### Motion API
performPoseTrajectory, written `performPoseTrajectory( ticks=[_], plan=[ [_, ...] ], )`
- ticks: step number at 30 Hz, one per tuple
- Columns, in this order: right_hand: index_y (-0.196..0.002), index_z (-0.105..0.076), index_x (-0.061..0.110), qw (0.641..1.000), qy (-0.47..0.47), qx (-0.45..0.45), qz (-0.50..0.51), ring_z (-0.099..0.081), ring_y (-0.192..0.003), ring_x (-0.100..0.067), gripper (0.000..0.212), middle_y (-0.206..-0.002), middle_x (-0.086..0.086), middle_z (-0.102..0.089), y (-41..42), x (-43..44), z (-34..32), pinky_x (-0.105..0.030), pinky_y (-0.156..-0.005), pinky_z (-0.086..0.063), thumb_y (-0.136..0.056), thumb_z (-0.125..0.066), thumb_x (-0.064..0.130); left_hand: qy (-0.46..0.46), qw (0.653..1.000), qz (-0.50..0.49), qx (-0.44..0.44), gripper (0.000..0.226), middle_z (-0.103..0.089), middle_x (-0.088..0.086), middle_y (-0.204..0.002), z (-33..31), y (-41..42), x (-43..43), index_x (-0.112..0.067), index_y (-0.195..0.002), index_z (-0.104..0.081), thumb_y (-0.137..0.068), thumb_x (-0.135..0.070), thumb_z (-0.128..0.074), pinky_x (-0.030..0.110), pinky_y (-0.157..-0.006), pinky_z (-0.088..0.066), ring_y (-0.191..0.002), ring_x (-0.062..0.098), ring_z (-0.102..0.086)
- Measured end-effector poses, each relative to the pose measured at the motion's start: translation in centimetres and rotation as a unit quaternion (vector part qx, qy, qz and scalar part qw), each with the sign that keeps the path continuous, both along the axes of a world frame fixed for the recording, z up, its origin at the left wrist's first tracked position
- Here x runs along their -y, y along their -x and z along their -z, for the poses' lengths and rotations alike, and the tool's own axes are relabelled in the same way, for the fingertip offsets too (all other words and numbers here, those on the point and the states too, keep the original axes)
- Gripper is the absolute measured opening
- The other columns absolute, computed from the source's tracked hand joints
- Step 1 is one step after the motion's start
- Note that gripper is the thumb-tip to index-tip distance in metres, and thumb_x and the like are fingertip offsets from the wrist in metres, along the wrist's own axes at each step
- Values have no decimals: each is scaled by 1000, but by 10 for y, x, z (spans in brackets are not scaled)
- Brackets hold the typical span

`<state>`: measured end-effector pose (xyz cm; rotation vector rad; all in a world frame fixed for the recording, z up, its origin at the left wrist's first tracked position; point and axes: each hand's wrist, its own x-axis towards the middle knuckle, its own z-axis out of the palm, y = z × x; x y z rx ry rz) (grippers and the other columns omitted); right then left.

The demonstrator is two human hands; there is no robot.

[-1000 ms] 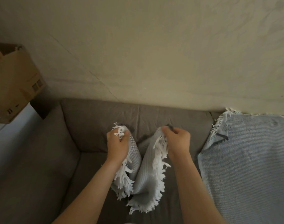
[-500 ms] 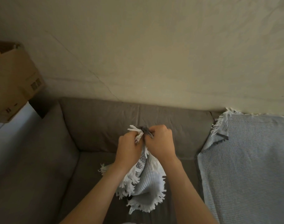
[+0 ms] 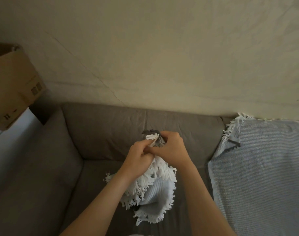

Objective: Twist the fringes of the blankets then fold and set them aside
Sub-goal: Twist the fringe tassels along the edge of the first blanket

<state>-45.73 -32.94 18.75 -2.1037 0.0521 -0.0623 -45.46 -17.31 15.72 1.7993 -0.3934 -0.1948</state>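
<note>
Blanket (image 3: 155,193), pale blue with a white fringe, hangs bunched over the seat of the grey sofa (image 3: 102,130) near the middle of the view; whether its lowest folds touch the cushion is hard to tell. Left hand (image 3: 138,160) and right hand (image 3: 170,150) meet at its top edge, pressed together, their fingers (image 3: 169,136) curled tight and pinching a tuft of fringe (image 3: 152,136) that sticks up white and grey between them. This looks like the twisting step, with folding not yet begun. The next move probably calls for rolling the pinched strands between the fingertips while the loose cloth below is kept from slipping. Which strands are held, and whether any twist has formed, is hidden behind the knuckles. A second blanket (image 3: 264,167) lies spread on the right, cut off by the frame, and a cardboard box (image 3: 12,86) at far left is partly cropped
</note>
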Motion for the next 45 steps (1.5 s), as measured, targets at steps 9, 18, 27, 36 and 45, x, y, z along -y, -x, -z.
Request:
performPoseTrajectory(
  ticks=[9, 18, 27, 36, 45],
  plan=[
    [-60, -42, 3, 996, -68, 10, 61, -34, -57, -14, 33, -55, -10, -39, -10, 13, 16, -35, -54, -28, -82, -66, 2, 35, 999, -41, -6, 47, -75, -5, -121, -6, -5, 3, -20, -123, -71, -96, 11, -49, 35, -92, -63, -116, 14, -72],
    [-102, -73, 0, 936, -336, -96, 37, -74, -95, -25, 29, -101, -15, -78, -5, 5, -20, -38, -85, -59, -103, -45, 7, -125, 984, 120, 45, 72, -38, -5, -163, -8, -58, -17, -48, -140, -49, -85, -13, -81, 35, -125, -33, -152, 10, -39],
    [-101, -71, -1, 949, -296, -64, 89, -72, -102, -28, 43, -96, -11, -77, -16, 23, -64, -42, -92, -56, -107, -41, 29, -175, 981, 83, -5, 27, -79, -1, -89, -3, -57, -16, -20, -96, -79, -83, -42, -87, 45, -80, -60, -90, 14, -76],
    [-100, -70, 5, 919, -341, 4, 198, -66, -93, -24, 41, -97, -10, -70, -29, 49, -79, -41, -81, -51, -95, -60, 44, -174, 970, -157, 69, 10, -75, -1, -81, 8, -67, -42, -18, -93, -77, -97, -10, -72, 34, -65, -54, -74, 12, -70],
    [-85, -69, 21, 993, 99, 59, -16, -68, -73, -7, 34, -78, 8, -70, -35, 78, -43, -23, -61, -49, -72, -98, 32, -310, 827, -402, 241, 17, -75, 5, -97, -91, -92, -44, -25, -103, -71, -93, -11, -66, 34, -65, -40, -89, 35, -69]
  ],
)
